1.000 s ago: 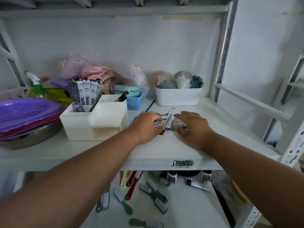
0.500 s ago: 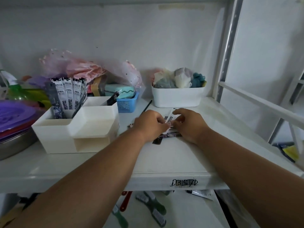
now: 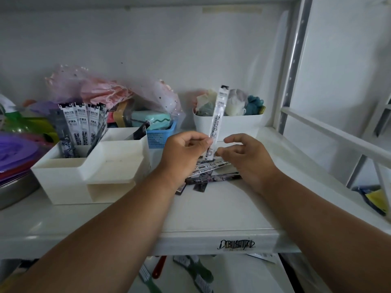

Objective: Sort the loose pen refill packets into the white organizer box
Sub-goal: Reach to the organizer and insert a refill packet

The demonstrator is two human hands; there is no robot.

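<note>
One view only: a wide-angle camera worn on the person's head, aimed forward and slightly down at a white shelf (image 3: pixel 211 210). It sits close, near enough that both forearms enter from the bottom corners and fill the lower half of the frame. The shelf's front edge crosses the lower part of the frame; its rear edge meets the back wall at about mid-height. The lens bends straight lines: the metal upright (image 3: pixel 294 66) at the shelf's right rear corner leans inward. Below the front edge, a lower shelf (image 3: pixel 243 278) shows in a narrow strip. The shelf's left end runs out of frame. No second view overlaps this one.
</note>
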